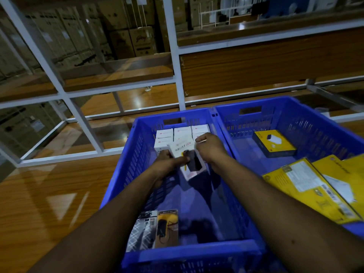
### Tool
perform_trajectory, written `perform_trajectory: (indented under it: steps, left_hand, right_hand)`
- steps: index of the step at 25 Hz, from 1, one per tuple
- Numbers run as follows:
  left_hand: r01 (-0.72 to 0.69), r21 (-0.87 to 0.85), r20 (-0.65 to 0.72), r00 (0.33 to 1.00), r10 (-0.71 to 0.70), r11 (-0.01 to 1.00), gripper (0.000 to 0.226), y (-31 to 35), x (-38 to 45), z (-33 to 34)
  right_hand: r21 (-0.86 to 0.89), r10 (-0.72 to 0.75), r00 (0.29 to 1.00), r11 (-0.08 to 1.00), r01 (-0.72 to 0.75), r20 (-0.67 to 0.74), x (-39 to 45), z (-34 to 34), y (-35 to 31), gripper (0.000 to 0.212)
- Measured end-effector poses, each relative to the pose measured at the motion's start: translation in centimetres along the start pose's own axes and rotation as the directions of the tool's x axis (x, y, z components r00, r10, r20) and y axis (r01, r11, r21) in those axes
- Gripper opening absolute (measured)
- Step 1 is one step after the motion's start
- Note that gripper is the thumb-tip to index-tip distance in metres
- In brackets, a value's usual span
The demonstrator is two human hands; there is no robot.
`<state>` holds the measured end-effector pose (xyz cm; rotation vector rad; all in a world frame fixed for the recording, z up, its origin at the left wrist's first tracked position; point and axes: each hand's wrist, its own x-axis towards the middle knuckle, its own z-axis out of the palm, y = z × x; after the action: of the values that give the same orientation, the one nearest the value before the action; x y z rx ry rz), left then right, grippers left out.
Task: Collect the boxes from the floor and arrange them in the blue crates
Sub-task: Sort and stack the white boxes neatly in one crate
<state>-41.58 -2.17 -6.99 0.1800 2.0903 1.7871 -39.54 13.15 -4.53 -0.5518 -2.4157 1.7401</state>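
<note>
Head view shows both hands, left hand (167, 160) and right hand (208, 147), pinching a white box (189, 158) by its side edges; it looks light, stiff, smooth-faced cardboard.

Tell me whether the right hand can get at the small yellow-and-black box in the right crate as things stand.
Probably not yet: the right hand grips the white box together with the left hand. Once freed, the yellow-and-black box lies uncovered in the right crate.
</note>
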Motion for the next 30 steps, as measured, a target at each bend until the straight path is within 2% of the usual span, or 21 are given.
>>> perform_trajectory:
  steps: [3,5,8,13,16,20,26,30]
  left_hand:
    - [0.048,0.022,-0.031,0.998,-0.048,0.999,0.041,-1.6,1.0,-0.2]
    - [0.064,0.037,-0.068,0.996,-0.062,0.997,0.042,-2.6,1.2,0.2]
    - [0.084,0.105,-0.14,0.988,-0.069,0.991,0.055,-3.1,2.1,1.5]
    - [0.107,0.168,-0.204,0.976,-0.072,0.98,0.056,-3.4,5.0,4.1]
    - [0.088,0.284,-0.26,0.965,-0.012,0.955,0.054,-5.2,7.5,5.6]
    - [0.077,0.274,-0.347,0.937,0.024,0.959,0.056,-7.0,9.6,6.7]
    - [0.1,0.376,-0.432,0.899,0.079,0.921,0.014,-7.6,10.0,7.8]
    - [0.13,0.429,-0.446,0.891,0.084,0.894,0.015,-6.7,9.2,8.0]
  right_hand:
    - [0.178,-0.083,0.98,0.977,0.116,-0.182,0.1,-0.3,-0.8,0.023]
    - [0.224,-0.111,0.946,0.957,0.184,-0.304,0.1,-0.7,-1.2,0.027]
    - [0.328,-0.003,0.92,0.934,0.142,-0.391,0.5,-1.2,-1.2,0.025]
    - [0.308,0.04,0.914,0.947,0.095,-0.404,0.8,-1.4,-1.1,0.024]
    - [0.277,0.045,0.905,0.957,0.082,-0.423,0.9,-1.3,-0.9,0.021]
    - [0.237,0.036,0.902,0.969,0.074,-0.43,1.1,-1.3,-0.7,0.015]
    - [0.156,-0.014,0.895,0.983,0.093,-0.445,1.3,-1.2,-0.3,0.009]
    - [0.086,-0.047,0.899,0.992,0.093,-0.436,1.4,-1.1,-0.2,0.012]
